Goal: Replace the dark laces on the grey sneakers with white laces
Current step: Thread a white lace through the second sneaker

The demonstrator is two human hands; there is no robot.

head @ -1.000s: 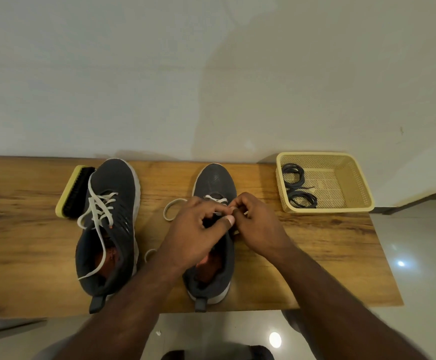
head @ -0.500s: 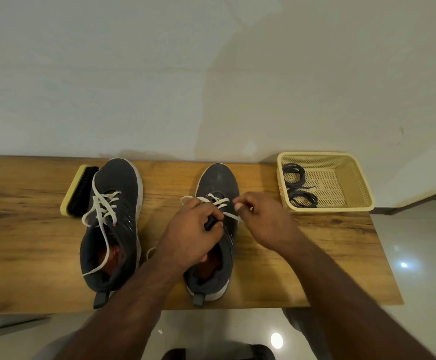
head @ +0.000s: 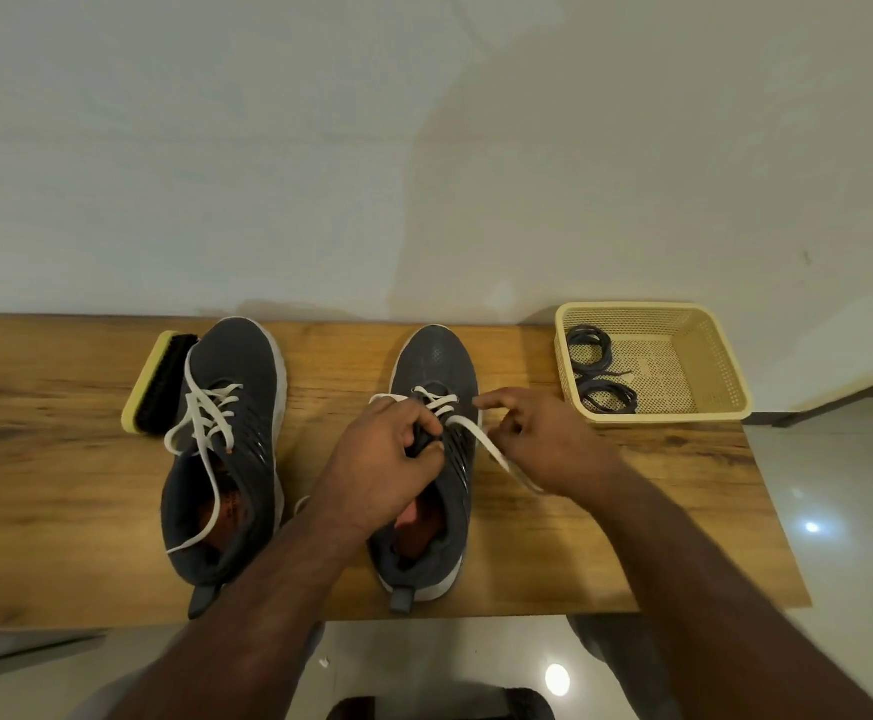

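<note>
Up close, the left hand [head: 382, 459] has its fingers curled round the dark tongue of the right-hand sneaker [head: 434, 459], while the right hand [head: 543, 439] pinches the white lace [head: 491, 449], which runs slanting from the eyelets toward that wrist. Outward: the other sneaker [head: 226, 449], already loosely threaded in white, stands to the left on the wooden bench [head: 60, 491], touching a brush [head: 156, 381] at its toe side. Dark laces [head: 595, 371] lie coiled in the yellow basket [head: 710, 366] at the bench's right end.

2 grey sneakers [head: 226, 439] [head: 437, 459] stand toes away, white laces [head: 468, 433] partly threaded; dark laces [head: 598, 376] coiled in basket [head: 715, 402].
</note>
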